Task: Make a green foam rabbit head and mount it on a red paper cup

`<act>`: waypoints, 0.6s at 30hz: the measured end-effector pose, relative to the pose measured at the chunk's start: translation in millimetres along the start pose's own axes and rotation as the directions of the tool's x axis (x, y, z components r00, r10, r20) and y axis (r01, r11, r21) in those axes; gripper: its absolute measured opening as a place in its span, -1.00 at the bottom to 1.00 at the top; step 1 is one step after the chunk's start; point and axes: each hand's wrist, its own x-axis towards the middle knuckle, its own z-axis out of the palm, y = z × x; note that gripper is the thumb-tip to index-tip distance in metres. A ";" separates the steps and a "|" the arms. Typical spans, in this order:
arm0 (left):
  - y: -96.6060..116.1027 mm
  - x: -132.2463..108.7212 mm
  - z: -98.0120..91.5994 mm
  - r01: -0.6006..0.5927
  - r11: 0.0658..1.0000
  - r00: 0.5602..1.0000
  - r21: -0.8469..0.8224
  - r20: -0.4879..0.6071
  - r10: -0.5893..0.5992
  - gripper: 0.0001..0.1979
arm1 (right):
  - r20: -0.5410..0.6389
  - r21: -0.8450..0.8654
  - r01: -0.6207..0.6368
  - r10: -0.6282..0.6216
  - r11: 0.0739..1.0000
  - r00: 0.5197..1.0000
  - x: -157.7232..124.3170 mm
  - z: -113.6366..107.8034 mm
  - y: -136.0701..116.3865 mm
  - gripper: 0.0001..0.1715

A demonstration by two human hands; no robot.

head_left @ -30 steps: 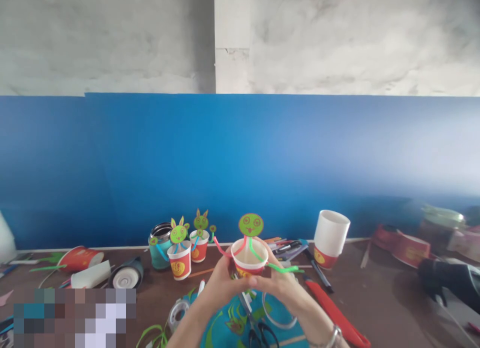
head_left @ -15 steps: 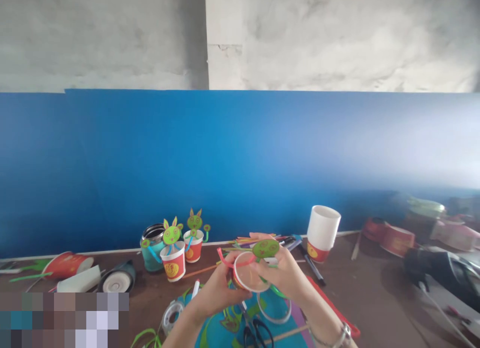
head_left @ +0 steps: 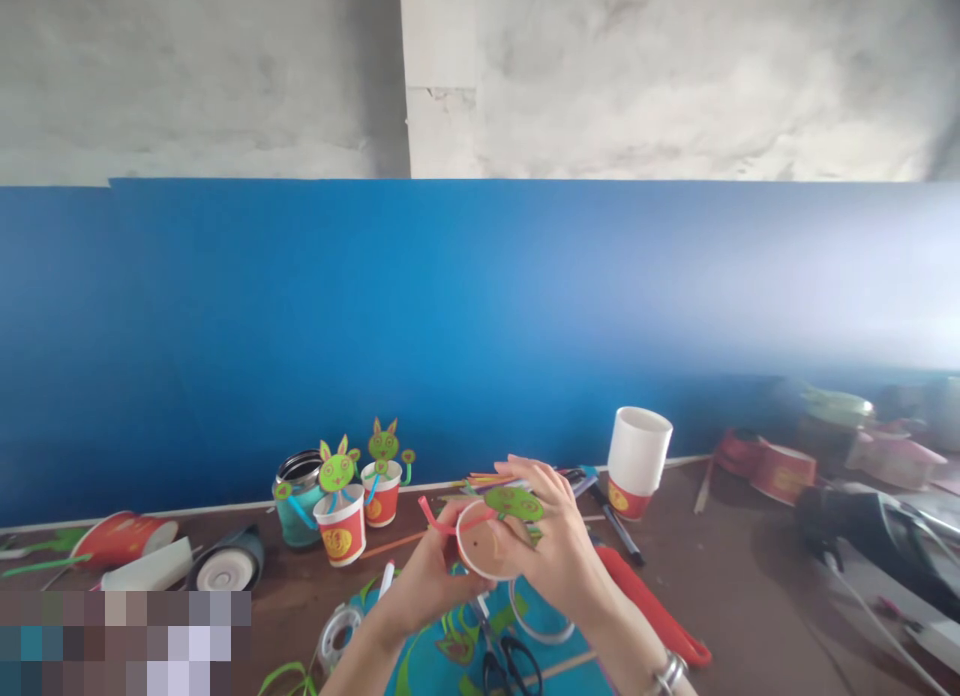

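My left hand point(head_left: 439, 574) is wrapped round a small red paper cup point(head_left: 480, 556), tilted so that its mouth faces me. A small dark hole shows inside the cup. My right hand point(head_left: 551, 531) grips the cup's right side, its thumb reaching in over the rim. A bent red straw point(head_left: 436, 521) crosses the far rim, with a green paper cutout head point(head_left: 514, 504) at its right end, against my right fingers. Below my hands, black-handled scissors point(head_left: 510, 661) and green paper scraps point(head_left: 457, 641) lie on a blue sheet point(head_left: 431, 666).
Two finished-looking cups with green animal heads point(head_left: 341, 531) point(head_left: 384, 491) stand left beside a teal flask point(head_left: 298, 516). A stack of white cups point(head_left: 637, 461) is at right, near a black pen point(head_left: 621, 531) and red case point(head_left: 652, 606). A tape roll point(head_left: 339, 636) lies left.
The cup has turned so its inside faces me more, and the hole has come into view. My right thumb and the green head have shifted left with it. The whole view has moved slightly.
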 end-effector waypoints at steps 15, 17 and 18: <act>3.5 1.8 -2.8 0.005 1.000 1.000 -0.027 -0.019 -0.005 -0.41 | 0.104 0.073 -0.014 0.006 0.997 0.995 2.8 -1.5 -4.7 -0.70; 2.3 1.8 -2.7 0.020 0.997 1.000 -0.077 -0.014 -0.021 -0.42 | 0.121 0.106 -0.044 0.031 0.993 0.992 2.8 -1.4 -4.8 -0.70; 1.4 1.8 -2.5 0.027 0.994 1.000 -0.105 -0.012 -0.028 -0.42 | 0.123 0.123 -0.063 0.047 0.990 0.991 2.6 -1.2 -4.7 -0.69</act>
